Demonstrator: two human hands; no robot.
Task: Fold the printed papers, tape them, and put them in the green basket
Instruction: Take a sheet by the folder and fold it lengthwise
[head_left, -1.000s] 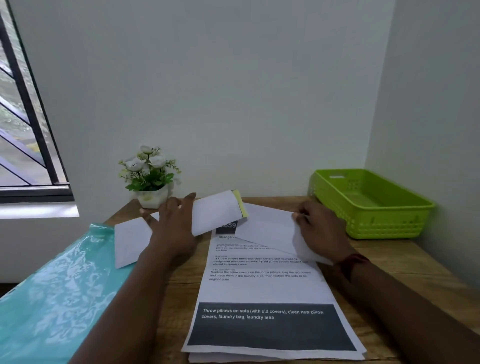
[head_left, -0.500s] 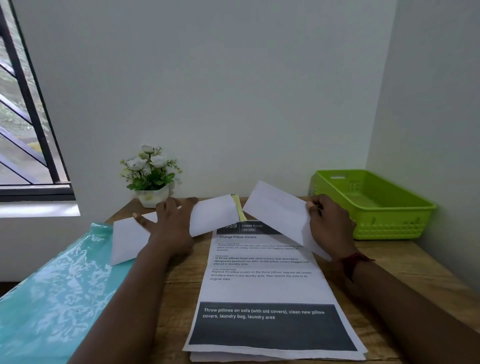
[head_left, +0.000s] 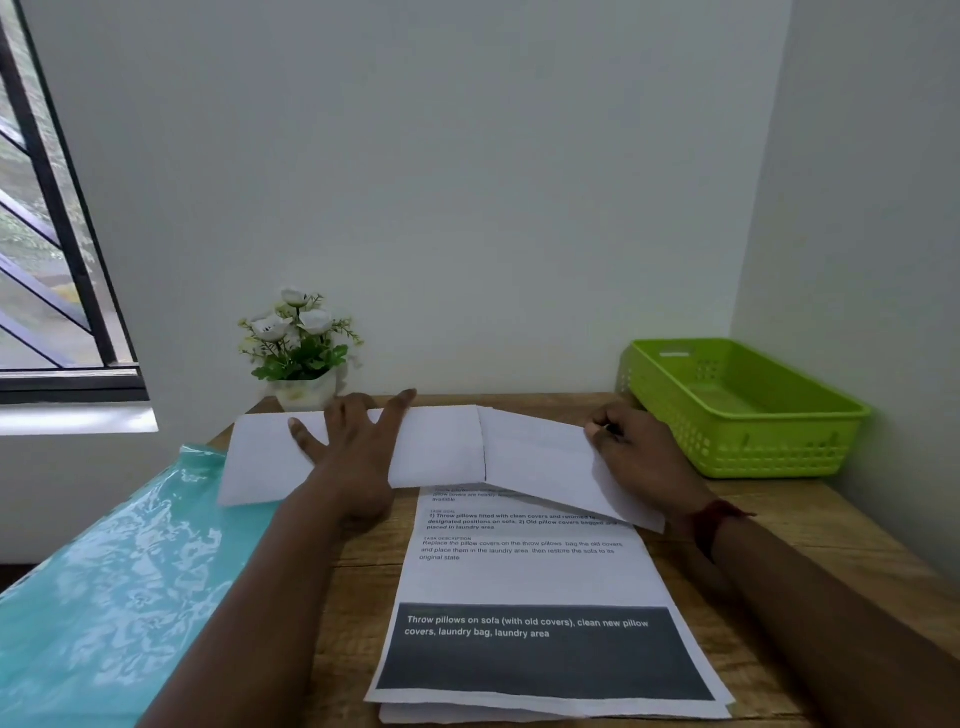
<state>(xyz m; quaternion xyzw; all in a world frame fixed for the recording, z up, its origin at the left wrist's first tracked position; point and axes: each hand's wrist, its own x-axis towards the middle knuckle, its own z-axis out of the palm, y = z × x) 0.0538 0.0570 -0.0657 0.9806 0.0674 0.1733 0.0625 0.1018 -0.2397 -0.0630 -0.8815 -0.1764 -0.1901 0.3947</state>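
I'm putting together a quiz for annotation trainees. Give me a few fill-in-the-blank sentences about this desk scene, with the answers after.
1. The left hand presses flat on the folded paper, while the right hand pinches its ____ end.
2. The basket beside the right hand is ____ in colour.
3. The flowers in the small pot behind the left hand are ____.
Missing words: right; green; white.

We cannot see the top of the printed white paper stack (head_left: 519, 577) under the folded white sheet (head_left: 441, 452) near the wooden table (head_left: 369, 597)'s far edge; the glossy teal plastic sheet (head_left: 104, 597) runs off-frame left.
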